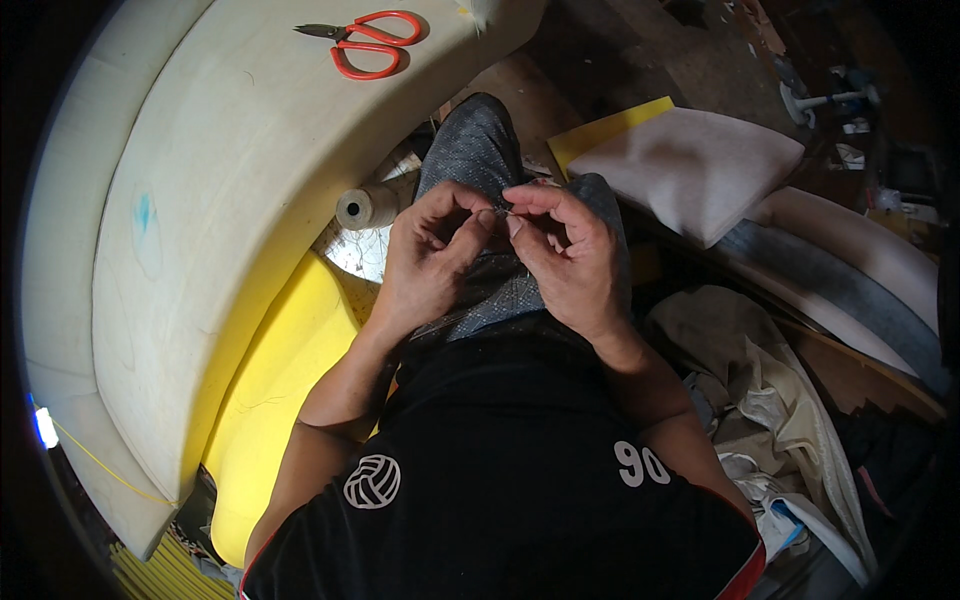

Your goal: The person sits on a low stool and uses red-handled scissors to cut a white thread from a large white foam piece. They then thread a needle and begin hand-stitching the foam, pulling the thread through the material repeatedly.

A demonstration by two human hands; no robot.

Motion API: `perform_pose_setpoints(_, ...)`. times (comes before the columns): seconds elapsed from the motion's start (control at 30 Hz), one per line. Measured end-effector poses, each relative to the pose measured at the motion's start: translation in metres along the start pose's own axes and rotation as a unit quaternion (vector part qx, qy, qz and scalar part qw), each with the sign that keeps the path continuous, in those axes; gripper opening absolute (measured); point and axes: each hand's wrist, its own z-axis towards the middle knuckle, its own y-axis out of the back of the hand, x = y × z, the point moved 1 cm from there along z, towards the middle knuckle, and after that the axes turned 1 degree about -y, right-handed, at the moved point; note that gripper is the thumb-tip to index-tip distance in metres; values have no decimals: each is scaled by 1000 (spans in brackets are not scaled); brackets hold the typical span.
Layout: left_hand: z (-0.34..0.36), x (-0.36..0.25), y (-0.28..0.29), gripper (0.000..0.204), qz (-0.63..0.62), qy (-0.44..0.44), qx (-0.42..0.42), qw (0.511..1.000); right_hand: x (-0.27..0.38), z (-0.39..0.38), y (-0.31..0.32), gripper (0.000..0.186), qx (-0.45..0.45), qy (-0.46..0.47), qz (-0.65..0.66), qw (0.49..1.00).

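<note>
Right, I'm looking down through the head camera, and closest to me is the black shirt (510, 470), white print on its chest, forearms coming round either side. Out past it, here's the centre of the action: a strand (503, 211), tiny, thin and pale against the dark trousers (465, 150), right between the two sets of fingertips, above the lap. From up here it's too small for me to be sure whether it's thread or fine wire.

Now the hands! The left hand (425, 260) has thumb and forefinger pinched on the strand, its back turned up, the other fingers curled under. The right hand (575, 255) mirrors it, thumb and forefinger closed on the strand too, remaining fingers bent in towards the palm. The tips all but meet, wrists wide apart, elbows out.

Off to my right, crumpled cloth (745, 370), beige and creased. To the left, yellow foam (275, 380), and just beyond the left hand, a roll (370, 208), end-on, dark hole showing. Behind that curves the big pale cushion (200, 190) with its blue smudge, and far up on it, scissors (365, 45), red handles spread, blades pointing left. Upper right, a pale panel (690, 160) with a yellow edge.
</note>
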Motion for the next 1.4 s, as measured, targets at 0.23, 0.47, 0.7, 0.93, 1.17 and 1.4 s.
perform_pose_setpoints(0.23, 4, 6, 0, 13, -141, 30, -7, 989, -12, 1, 0, 26, -17, 13, 13, 1000)
perform_pose_setpoints(0.47, 2, 8, 3, 24, -216, 53, 14, 975, -8, 1, -2, 24, -31, 14, 28, 999)
perform_pose_setpoints(0.7, 3, 14, 1, 20, -144, 36, -18, 989, 1, 1, 0, 25, -46, 103, -128, 985)
perform_pose_setpoints(0.93, 3, 16, 3, 14, -189, 39, -8, 981, 1, 2, 0, 23, -59, 131, -149, 978)
perform_pose_setpoints(1.17, 2, 10, 6, 8, -324, 68, -6, 944, -2, 4, 2, 21, -71, 146, -166, 973)
perform_pose_setpoints(1.4, 2, 12, 7, 9, -346, 58, -7, 936, -5, 6, 4, 14, -53, 118, -138, 982)
